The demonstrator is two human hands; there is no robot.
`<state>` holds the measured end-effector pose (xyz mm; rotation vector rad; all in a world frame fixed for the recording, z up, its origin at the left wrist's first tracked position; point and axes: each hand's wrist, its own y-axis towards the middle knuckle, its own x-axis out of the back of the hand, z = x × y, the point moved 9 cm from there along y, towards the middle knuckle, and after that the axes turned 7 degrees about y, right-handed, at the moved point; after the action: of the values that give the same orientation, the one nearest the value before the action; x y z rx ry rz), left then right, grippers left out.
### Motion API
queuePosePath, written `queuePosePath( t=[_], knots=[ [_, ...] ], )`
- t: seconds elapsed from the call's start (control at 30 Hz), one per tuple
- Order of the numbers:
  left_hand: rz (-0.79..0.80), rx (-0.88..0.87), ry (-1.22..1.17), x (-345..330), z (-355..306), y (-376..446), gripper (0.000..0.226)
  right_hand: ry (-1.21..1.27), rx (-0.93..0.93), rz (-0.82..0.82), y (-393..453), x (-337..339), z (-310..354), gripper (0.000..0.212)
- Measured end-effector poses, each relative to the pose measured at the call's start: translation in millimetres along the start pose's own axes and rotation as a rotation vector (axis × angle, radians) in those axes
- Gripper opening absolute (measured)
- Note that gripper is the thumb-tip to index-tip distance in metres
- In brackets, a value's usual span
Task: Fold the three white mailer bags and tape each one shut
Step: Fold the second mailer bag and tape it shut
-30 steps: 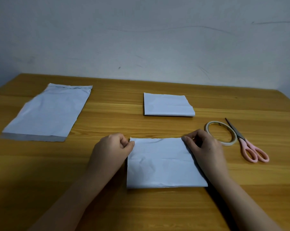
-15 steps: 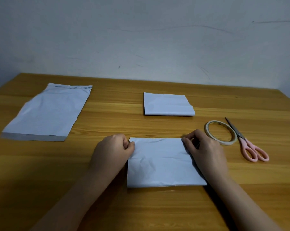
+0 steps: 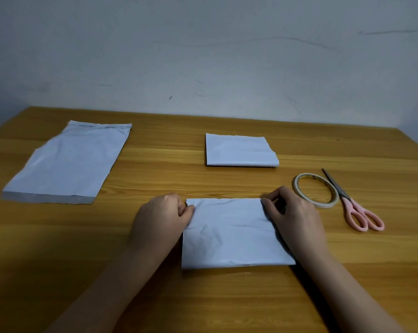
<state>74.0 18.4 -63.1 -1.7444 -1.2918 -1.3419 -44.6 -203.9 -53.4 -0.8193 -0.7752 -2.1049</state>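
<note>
We seem to be at a plain home desk: a wood-grain tabletop (image 3: 227, 296) against a bare, scuffed, whitish plaster wall (image 3: 215, 56).

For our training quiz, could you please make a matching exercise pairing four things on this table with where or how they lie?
Things:
1. unfolded mailer bag
2. far folded bag
3. tape roll
4. near folded bag

States:
A. beside the pink scissors
B. pinched by both hands
C. flat at far left
D. folded, untouched, mid-table

Pairs: 1-C, 2-D, 3-A, 4-B
</note>
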Motion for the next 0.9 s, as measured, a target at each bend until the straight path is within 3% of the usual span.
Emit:
queuePosePath(
  t=[0.77, 0.83, 0.9],
  knots=[
    [-0.027, -0.027, 0.111, 2.9, 0.9, -2.2, 0.025, -0.058, -0.077, -0.005, 0.2, 2.4, -10.5, 0.015],
    [-0.134, -0.11, 0.039, 12.6, -4.7, -7.6, 0.006, -0.052, -0.076, -0.003, 0.7, 2.2, -9.9, 0.015],
    [-0.242, -0.272, -0.06, 21.1, -17.7, -16.4, 0.024, -0.055, -0.072, -0.003, 0.9, 1.7, -9.7, 0.014]
  ],
)
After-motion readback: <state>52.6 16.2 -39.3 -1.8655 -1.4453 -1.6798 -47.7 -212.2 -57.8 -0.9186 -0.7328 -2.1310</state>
